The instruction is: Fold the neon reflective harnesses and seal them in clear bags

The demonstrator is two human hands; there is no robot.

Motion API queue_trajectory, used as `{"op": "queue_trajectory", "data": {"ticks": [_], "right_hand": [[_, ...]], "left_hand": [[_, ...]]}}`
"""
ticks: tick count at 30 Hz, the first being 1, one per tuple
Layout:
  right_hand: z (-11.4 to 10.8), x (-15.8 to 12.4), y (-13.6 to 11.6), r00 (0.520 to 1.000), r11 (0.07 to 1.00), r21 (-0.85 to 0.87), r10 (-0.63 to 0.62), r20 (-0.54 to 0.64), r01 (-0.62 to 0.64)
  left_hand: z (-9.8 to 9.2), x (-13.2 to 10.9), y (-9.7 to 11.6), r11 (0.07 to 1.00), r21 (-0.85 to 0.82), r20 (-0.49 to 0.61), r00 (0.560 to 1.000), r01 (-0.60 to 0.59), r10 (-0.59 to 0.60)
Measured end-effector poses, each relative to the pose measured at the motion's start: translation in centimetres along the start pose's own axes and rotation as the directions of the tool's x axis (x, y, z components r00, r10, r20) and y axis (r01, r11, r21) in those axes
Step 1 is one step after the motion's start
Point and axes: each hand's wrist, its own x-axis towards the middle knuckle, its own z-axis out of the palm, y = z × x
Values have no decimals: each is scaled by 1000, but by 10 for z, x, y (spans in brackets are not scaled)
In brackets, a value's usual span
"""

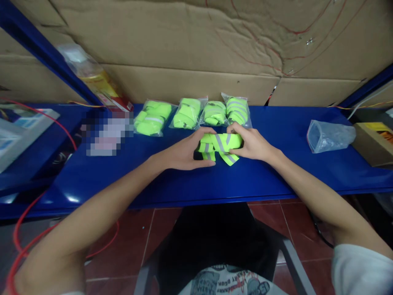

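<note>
The neon green bundle point(220, 143) with grey reflective stripes sits pretty much dead centre on the blue bench point(276, 176), pinched between both hands. A loose end of it sticks out underneath and touches the bench top.

The left hand point(184, 153) comes in from the left and cups that end. Its fingers point(205, 164) curl around the underside, with the thumb lying over the top. The right hand point(253, 143) does the same on the other end, fingers point(235, 128) wrapped over the top edge. So both sets of fingers are closed snug on the bundle, not spread wide.

Just behind it, near the back of the bench, there's a row of four more green bundles, each in a clear bag. From left they are the first bagged bundle point(152, 119), the second bagged bundle point(187, 113), the third bagged bundle point(214, 113) and the fourth bagged bundle point(237, 110). The last three are touching each other.

Well off to the right lies an empty clear bag point(330, 136), lying on its side, and past that is a cardboard box point(373, 141) at the bench end.

On the left there's a plastic-wrapped package point(92, 78) leaning against the blue frame, and a blurred-out patch below it that I can't make out. A red cable point(27, 241) loops down on the left toward the floor. The cardboard sheets point(184, 41) cover the whole back wall.
</note>
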Motion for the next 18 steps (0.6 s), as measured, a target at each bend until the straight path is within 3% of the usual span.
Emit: {"op": "queue_trajectory", "data": {"ticks": [5, 11, 14, 18], "right_hand": [[1, -1, 4, 999, 998, -51, -43, -15, 42], [4, -2, 8, 993, 988, -108, -114, -14, 111], [-1, -2, 9, 990, 989, -48, -139, 9, 139], [-15, -4, 6, 991, 991, 18, -132, 34, 132]], "left_hand": [[8, 2, 10, 992, 123, -149, 988, -30, 49], [0, 3, -2, 991, 25, -202, 970, -133, 136], [-1, 4, -5, 994, 0, -231, 967, -112, 109], [-2, 6, -5, 999, -44, -217, 976, 5, -15]]}}
